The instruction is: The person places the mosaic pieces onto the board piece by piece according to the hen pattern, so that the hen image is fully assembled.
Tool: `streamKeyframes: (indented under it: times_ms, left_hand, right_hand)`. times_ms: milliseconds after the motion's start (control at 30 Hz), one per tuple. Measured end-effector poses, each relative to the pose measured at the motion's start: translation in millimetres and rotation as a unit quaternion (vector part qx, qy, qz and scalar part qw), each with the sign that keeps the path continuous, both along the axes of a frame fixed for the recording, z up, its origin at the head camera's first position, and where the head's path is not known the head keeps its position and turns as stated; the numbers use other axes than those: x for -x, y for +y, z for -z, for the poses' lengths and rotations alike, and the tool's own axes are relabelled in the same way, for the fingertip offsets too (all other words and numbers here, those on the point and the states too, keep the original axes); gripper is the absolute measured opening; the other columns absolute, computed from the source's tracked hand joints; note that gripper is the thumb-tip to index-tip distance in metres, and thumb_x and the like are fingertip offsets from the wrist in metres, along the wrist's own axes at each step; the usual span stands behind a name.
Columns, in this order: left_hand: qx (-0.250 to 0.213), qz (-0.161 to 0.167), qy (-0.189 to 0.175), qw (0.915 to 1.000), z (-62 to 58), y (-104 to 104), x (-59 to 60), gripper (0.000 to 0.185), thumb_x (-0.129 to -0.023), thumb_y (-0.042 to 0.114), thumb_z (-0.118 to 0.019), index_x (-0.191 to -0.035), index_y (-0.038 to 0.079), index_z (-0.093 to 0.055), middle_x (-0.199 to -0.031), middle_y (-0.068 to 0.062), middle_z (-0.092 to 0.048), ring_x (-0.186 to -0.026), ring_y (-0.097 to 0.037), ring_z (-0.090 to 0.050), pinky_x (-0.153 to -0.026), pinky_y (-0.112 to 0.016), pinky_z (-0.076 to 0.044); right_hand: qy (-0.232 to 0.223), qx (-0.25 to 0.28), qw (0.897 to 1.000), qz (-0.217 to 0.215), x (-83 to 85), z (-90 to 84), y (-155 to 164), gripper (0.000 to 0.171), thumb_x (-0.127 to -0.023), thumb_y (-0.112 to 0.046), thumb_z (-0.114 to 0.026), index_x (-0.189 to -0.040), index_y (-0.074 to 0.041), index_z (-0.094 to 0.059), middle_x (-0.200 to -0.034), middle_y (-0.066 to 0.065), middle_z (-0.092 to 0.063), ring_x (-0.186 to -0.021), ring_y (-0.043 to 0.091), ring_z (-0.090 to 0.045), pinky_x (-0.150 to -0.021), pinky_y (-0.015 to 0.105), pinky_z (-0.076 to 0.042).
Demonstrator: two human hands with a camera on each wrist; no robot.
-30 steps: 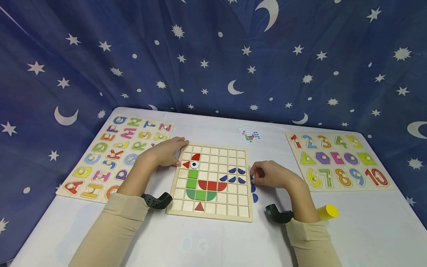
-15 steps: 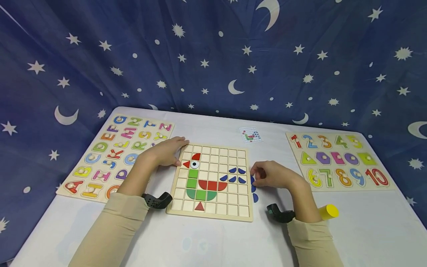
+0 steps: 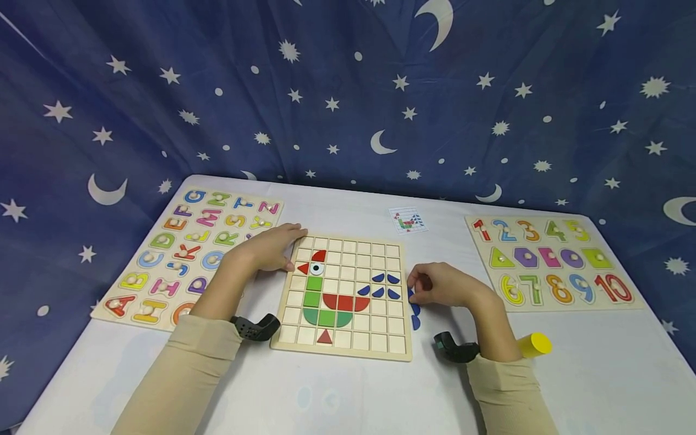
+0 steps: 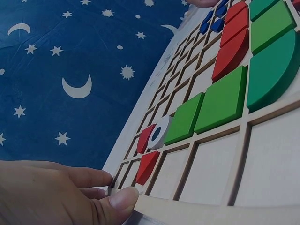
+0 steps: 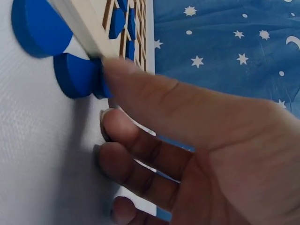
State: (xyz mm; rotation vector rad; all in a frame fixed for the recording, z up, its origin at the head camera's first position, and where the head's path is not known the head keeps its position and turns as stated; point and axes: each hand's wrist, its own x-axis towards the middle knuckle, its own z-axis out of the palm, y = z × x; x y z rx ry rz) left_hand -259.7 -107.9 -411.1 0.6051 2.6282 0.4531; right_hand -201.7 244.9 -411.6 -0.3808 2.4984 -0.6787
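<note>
A wooden grid board (image 3: pixel 342 353) lies on the table, holding red, green and blue shape tiles and a white eye tile (image 3: pixel 317 268), arranged like a bird. At its far left corner my left hand (image 3: pixel 269 248) grips the edge, thumb on the rim and fingers round the corner. Along the right edge, my right hand (image 3: pixel 446 284) pinches a blue leaf-shaped tile (image 5: pixel 101 83); the index fingertip is hidden behind the thumb in the right wrist view. Two more blue tiles (image 3: pixel 415 322) lie below it beside the board. Several blue tiles (image 3: pixel 379 293) sit in the grid's right half.
A small pattern card (image 3: pixel 408 220) lies behind the board. The alphabet board (image 3: pixel 187 251) stands left, partly under my left arm; a number and shape board (image 3: pixel 549 266) lies right. Near my right wrist is a yellow cylinder (image 3: pixel 535 345). A starry blue curtain (image 3: pixel 348 90) backs the table.
Both hands stay almost in place. One loose blue tile beneath my right fingertips has shifted slightly right, closer to the lowest one.
</note>
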Motion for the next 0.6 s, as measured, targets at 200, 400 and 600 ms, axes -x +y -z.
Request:
streamKeyframes:
  times_ms: [200, 400, 600]
  left_hand:
    - [-0.002, 0.002, 0.001, 1.0000, 0.3, -0.6, -0.3, 0.079, -0.082, 0.014, -0.073, -0.148, 0.008, -0.032, -0.157, -0.017, -0.023, -0.144, -0.036, -0.021, -0.117, -0.052, -0.022]
    - [-0.002, 0.002, 0.002, 1.0000, 1.4, 0.0, 0.4, 0.080, -0.081, 0.015, -0.074, -0.148, 0.008, -0.032, -0.157, -0.017, -0.023, -0.145, -0.036, -0.021, -0.117, -0.052, -0.022]
    - [-0.005, -0.002, -0.001, 1.0000, 1.1, 0.0, 0.2, 0.080, -0.080, 0.016, -0.075, -0.148, 0.009, -0.033, -0.157, -0.016, -0.023, -0.145, -0.035, -0.021, -0.117, -0.051, -0.022]
  right_hand:
    - [0.001, -0.010, 1.000, -0.007, -1.0, -0.6, -3.0, 0.024, -0.077, -0.015, -0.078, -0.094, -0.011, -0.060, -0.077, 0.001, -0.052, -0.074, 0.014, -0.049, -0.064, 0.027, -0.041]
    - [-0.002, -0.028, 1.000, 0.002, -2.4, -1.8, -7.7, 0.022, -0.078, -0.012, -0.076, -0.093, -0.011, -0.060, -0.077, 0.002, -0.053, -0.073, 0.014, -0.050, -0.063, 0.026, -0.041]
    - [-0.008, -0.044, 0.999, 0.010, -4.0, -4.0, -11.9, 0.022, -0.079, -0.012, -0.074, -0.093, -0.010, -0.057, -0.079, 0.003, -0.053, -0.073, 0.015, -0.050, -0.062, 0.027, -0.041]
